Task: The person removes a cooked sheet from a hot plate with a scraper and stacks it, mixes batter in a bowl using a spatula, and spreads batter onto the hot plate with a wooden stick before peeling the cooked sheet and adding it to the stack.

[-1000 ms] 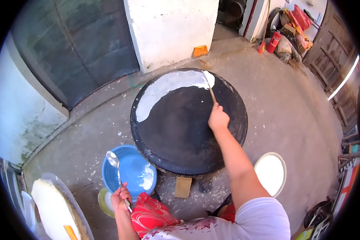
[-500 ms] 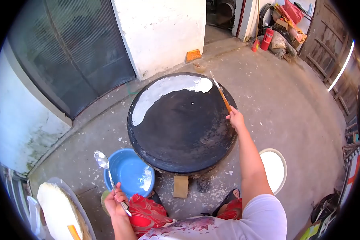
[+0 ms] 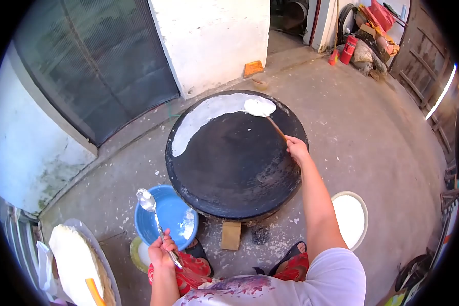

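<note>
A large round black griddle carries a curved band of white batter along its far left and top edge. My right hand is closed round the brown handle of a spreader, whose far end lies in a thicker white patch at the top of the griddle. In my left hand is a metal spoon, its white-smeared bowl raised over the left rim of a blue basin with some white batter inside.
A bucket of white liquid stands right of the griddle. At lower left is a stack of pale flat sheets on a tray. A tan block sits below the griddle. A red extinguisher and bags are at the back right.
The spreader, lifted clear of the batter half a second ago, has moved left and down into the white patch. The spoon has shifted slightly right.
</note>
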Tool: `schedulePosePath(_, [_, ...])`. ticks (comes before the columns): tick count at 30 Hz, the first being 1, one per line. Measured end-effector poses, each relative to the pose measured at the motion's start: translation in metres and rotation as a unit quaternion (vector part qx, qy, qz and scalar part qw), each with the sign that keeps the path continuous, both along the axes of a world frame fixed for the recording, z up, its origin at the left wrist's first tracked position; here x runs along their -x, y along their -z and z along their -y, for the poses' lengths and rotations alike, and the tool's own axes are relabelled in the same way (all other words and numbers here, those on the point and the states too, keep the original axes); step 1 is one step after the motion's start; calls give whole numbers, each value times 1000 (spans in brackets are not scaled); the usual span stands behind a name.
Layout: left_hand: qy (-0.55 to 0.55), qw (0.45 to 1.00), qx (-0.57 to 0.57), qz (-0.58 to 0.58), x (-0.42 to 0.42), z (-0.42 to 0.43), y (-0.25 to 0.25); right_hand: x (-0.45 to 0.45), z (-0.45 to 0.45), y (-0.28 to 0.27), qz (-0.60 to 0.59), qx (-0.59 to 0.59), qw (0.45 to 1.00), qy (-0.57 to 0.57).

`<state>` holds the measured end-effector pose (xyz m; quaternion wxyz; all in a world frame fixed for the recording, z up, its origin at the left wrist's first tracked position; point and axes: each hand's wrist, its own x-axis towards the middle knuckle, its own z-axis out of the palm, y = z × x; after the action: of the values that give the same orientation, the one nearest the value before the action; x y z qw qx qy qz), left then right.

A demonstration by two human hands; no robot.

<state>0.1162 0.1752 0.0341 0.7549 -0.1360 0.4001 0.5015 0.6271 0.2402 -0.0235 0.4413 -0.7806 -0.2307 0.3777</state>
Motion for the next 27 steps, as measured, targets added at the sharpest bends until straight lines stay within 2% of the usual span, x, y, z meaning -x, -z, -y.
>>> schedulePosePath(1, [3,1000,-11,3,2,0,2,-15,-6,33,48,-57,997,31])
schedulePosePath(2, [5,1000,-22,5,4,1,3,-13,-7,36,95,-113,987,61])
schedulePosePath(3, [3,1000,-20,5,6,3,4,-7,-10,40,95,-112,987,59])
schedulePosePath(5, [14,999,-36,2,6,3,3,32,-12,1,61,-31,998,5])
schedulePosePath(6, [12,999,-34,1,6,4,1,21,-24,36,122,-86,987,-52])
schedulePosePath(7, [13,999,-29,-3,4,3,-2,26,-19,31,122,-84,988,-52])
schedulePosePath(9, [14,1000,-24,-4,3,3,-4,45,4,-10,270,47,960,-65])
schedulePosePath(10, [23,999,-24,7,7,4,-3,55,33,-38,306,90,948,-2])
schedulePosePath(11, [31,999,-25,14,9,5,-2,42,40,-16,302,77,947,75])
schedulePosePath(13, [35,999,-31,8,12,8,-2,19,41,40,210,-37,971,108])
schedulePosePath(15, [41,998,-38,5,12,8,1,52,25,31,144,-99,982,66])
schedulePosePath(17, [44,998,-37,2,14,5,4,77,2,35,195,-67,978,-28])
schedulePosePath(19, [44,998,-40,10,15,6,1,88,-7,10,127,-24,990,-50])
schedulePosePath(21, [41,998,-46,20,15,6,-2,99,-5,-26,218,39,975,-14])
schedulePosePath(23, [46,998,-49,18,16,12,-3,99,-18,-2,212,47,976,-15])
schedulePosePath(25, [46,998,-50,15,18,12,-3,105,-25,6,232,32,967,-102])
schedulePosePath(27, [42,998,-48,-1,20,12,-4,110,-2,-25,269,47,952,-136])
